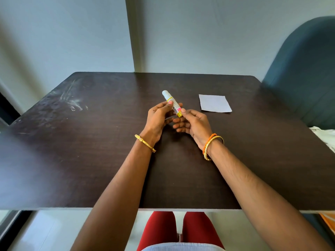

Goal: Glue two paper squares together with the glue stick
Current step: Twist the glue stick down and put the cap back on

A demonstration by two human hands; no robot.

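Observation:
A glue stick, white with a yellow base and a white cap on, is held tilted above the middle of the dark table. My left hand grips its middle between thumb and fingers. My right hand pinches the yellow bottom end with thumb and forefinger. A white paper square lies flat on the table to the right of the hands, apart from them. I cannot tell whether it is one sheet or two stacked.
A teal chair back stands at the table's right side. White cloth lies past the right edge. A grey wall with a pale pillar rises behind the table. White smears mark the far left tabletop.

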